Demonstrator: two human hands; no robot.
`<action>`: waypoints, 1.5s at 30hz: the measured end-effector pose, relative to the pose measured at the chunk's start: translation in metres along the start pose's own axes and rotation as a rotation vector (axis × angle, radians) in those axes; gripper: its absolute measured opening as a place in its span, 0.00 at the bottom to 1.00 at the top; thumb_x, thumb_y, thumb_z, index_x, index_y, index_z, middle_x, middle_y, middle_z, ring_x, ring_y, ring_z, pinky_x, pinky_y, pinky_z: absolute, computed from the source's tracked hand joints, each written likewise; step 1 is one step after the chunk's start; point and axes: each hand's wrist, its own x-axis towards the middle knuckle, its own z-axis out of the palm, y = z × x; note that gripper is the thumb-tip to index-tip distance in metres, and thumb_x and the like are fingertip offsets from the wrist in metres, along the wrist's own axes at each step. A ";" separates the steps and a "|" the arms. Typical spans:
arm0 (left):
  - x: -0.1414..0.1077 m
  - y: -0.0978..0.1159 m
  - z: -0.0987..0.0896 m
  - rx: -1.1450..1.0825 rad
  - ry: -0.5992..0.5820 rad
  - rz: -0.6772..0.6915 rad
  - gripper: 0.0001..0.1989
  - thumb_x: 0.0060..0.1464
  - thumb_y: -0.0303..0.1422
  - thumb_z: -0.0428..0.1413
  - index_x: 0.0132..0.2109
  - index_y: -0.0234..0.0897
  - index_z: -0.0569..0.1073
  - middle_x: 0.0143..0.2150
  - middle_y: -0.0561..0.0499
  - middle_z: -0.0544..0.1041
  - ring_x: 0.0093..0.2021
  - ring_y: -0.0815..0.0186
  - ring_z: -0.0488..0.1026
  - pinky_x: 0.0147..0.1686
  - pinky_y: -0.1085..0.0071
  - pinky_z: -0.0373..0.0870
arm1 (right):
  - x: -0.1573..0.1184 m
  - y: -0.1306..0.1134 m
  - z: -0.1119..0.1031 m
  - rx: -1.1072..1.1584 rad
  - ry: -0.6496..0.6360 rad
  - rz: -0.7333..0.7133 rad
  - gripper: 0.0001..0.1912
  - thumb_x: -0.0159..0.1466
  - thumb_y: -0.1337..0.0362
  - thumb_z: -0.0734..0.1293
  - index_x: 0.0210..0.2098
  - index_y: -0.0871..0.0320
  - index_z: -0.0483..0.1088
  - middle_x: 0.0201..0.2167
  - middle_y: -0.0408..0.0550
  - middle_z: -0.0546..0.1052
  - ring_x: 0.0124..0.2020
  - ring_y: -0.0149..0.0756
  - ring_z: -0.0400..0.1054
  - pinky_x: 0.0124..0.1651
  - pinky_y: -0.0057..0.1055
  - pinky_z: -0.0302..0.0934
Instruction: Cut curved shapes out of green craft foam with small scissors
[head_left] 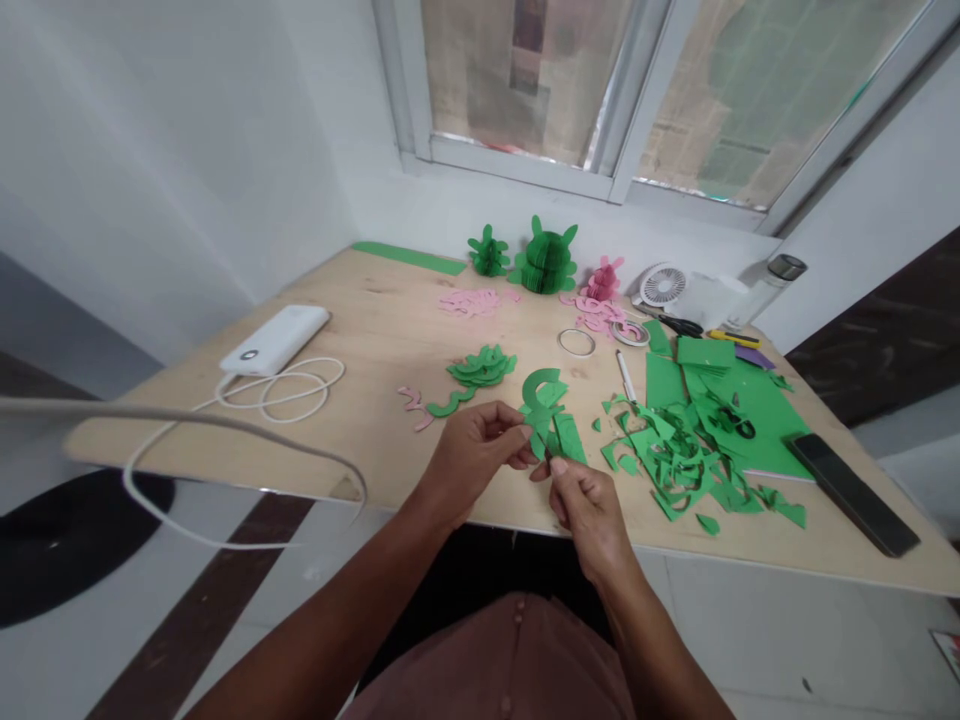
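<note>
A green paper piece [541, 408] with a curved, hook-like upper end is pinched between the thumb and fingers of my left hand [484, 440]. Close to its lower edge, my right hand [589, 500] is closed, and a small dark bit shows at its fingertips; what it grips is mostly hidden. Behind the hands lies a green paper strip [570, 438]. Left of them are a wavy green cutout [450, 403], a pink cutout [412, 408] and a pile of green cutouts [484, 367].
Green scraps [675, 460] and green sheets [780, 425] cover the right side, near a black phone [855, 495]. Honeycomb paper figures [546, 262] stand by the wall, with a small fan [663, 287] and black-handled scissors [681, 326]. A white power bank [276, 340] with a cable is left.
</note>
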 end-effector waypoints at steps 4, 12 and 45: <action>-0.001 -0.001 0.001 -0.036 -0.007 -0.022 0.07 0.42 0.31 0.61 0.26 0.34 0.70 0.19 0.54 0.74 0.22 0.70 0.71 0.26 0.73 0.70 | 0.000 -0.001 0.000 -0.018 0.003 -0.012 0.23 0.62 0.47 0.61 0.26 0.61 0.71 0.13 0.35 0.52 0.15 0.25 0.44 0.19 0.26 0.37; -0.005 -0.003 0.004 -0.114 -0.045 -0.065 0.07 0.43 0.32 0.62 0.28 0.34 0.71 0.20 0.54 0.75 0.22 0.68 0.73 0.29 0.70 0.70 | 0.000 -0.001 0.000 -0.036 0.016 -0.037 0.23 0.63 0.47 0.60 0.21 0.59 0.65 0.13 0.36 0.54 0.16 0.25 0.45 0.19 0.26 0.38; -0.011 -0.007 0.003 -0.164 -0.031 -0.054 0.07 0.42 0.32 0.62 0.26 0.34 0.72 0.21 0.54 0.74 0.24 0.69 0.70 0.31 0.70 0.69 | -0.001 -0.003 0.001 -0.079 0.003 -0.040 0.24 0.62 0.47 0.61 0.26 0.61 0.73 0.13 0.36 0.53 0.16 0.26 0.44 0.19 0.26 0.39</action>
